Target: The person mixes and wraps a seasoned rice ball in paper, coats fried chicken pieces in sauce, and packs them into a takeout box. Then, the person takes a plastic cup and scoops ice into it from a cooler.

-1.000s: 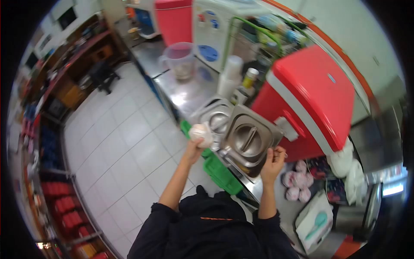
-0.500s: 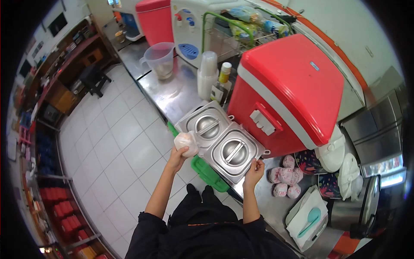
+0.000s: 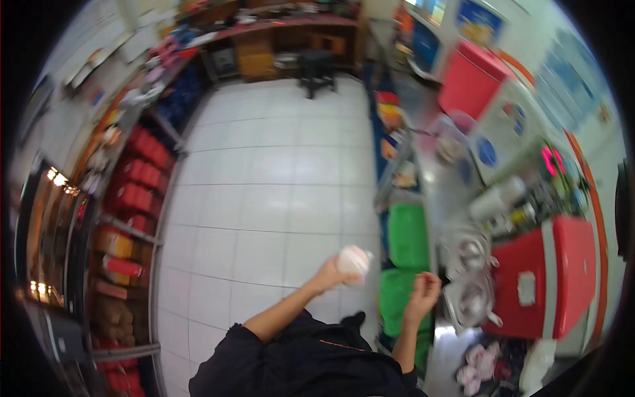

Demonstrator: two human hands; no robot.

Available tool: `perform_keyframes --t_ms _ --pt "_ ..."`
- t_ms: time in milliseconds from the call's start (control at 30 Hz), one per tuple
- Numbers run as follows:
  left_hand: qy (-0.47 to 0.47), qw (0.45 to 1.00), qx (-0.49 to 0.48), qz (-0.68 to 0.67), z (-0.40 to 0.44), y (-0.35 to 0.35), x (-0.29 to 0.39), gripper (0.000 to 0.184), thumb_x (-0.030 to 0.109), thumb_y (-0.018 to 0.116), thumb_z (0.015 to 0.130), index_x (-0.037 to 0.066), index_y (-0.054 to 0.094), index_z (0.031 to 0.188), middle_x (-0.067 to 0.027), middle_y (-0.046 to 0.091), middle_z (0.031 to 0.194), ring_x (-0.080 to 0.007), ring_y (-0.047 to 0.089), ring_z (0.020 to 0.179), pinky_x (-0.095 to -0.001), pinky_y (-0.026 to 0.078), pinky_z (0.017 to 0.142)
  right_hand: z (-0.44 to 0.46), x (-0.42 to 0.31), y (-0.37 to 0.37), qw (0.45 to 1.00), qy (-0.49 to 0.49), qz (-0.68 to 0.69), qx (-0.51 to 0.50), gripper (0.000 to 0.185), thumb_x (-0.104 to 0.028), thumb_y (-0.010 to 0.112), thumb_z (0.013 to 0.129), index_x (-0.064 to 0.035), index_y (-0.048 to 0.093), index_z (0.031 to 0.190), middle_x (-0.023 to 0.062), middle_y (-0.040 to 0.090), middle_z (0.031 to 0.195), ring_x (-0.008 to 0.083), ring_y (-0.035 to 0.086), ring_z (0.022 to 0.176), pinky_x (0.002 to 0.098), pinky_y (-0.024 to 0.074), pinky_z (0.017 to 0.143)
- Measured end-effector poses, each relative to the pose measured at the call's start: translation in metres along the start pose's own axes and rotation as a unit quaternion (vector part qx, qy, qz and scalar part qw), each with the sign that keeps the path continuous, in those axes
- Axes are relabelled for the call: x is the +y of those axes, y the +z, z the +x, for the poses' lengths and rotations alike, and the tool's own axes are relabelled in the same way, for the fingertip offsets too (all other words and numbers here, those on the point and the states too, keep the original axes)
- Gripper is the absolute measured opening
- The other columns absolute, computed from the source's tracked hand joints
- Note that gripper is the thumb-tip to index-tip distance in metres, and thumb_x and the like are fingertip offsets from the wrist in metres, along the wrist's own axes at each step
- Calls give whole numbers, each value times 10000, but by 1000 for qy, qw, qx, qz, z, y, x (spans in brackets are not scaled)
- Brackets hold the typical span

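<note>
My left hand [image 3: 325,276] is wrapped around a round white wrapped bundle [image 3: 354,263], held over the floor in front of my body. Its contents cannot be made out. To the right, my right hand [image 3: 423,296] is raised at the counter's edge with its fingers loosely bent and nothing visible in them. Two lidded steel food pans, a far one [image 3: 472,253] and a near one [image 3: 472,302], sit on the counter just beyond that hand, apart from it. Several paper-wrapped balls [image 3: 477,368] with pink print lie nearer on the counter.
A red cooler box [image 3: 572,271] stands behind the pans. Green bins [image 3: 408,235] are below the counter edge. Farther along are a plastic jug [image 3: 451,137] and a water dispenser [image 3: 506,129]. Shelves with red packages [image 3: 139,178] line the left; a black stool [image 3: 317,69] stands far ahead.
My view has swung left, toward the open floor. My right hand has left the near pan's edge. The wrapped bundle stays in my left hand, now away from the pans.
</note>
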State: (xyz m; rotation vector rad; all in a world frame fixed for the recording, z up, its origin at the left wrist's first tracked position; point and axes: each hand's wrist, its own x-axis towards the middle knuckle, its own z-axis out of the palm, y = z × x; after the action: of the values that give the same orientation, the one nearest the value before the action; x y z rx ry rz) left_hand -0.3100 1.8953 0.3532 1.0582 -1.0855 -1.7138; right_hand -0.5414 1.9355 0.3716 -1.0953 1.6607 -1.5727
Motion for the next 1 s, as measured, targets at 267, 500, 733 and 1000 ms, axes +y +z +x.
perform_keyframes --t_ms 267,500,733,1000 --pt "-77 926 196 314 -149 -203 58 844 376 781 537 18 345 1165 -219 581 956 -339 592 862 -408 483 734 -124 -11 305 724 197 30 -660 509 -253 688 751 36 498 1124 105 573 1008 160 548 900 278 457 768" --pt "87 908 187 365 -248 -383 150 602 379 683 692 3 460 1105 -166 526 951 -334 506 887 -375 402 804 -204 14 504 665 242 -22 -706 384 -168 645 799 53 509 1083 108 598 960 168 596 816 271 492 654" --pt "428 878 -200 80 -233 -569 246 444 286 555 840 -15 473 1155 -172 506 1153 -284 478 1077 -364 357 914 -204 -10 750 707 313 -78 -629 554 -215 715 731 56 456 1139 171 565 1006 271 618 804 352 559 599" --pt "284 956 68 -26 -246 -797 327 655 472 532 820 -85 428 1150 -214 472 1095 -284 451 1029 -390 311 889 -250 -81 1112 695 165 -72 -696 585 -257 695 746 -38 387 1192 150 503 1074 279 586 876 373 562 576"
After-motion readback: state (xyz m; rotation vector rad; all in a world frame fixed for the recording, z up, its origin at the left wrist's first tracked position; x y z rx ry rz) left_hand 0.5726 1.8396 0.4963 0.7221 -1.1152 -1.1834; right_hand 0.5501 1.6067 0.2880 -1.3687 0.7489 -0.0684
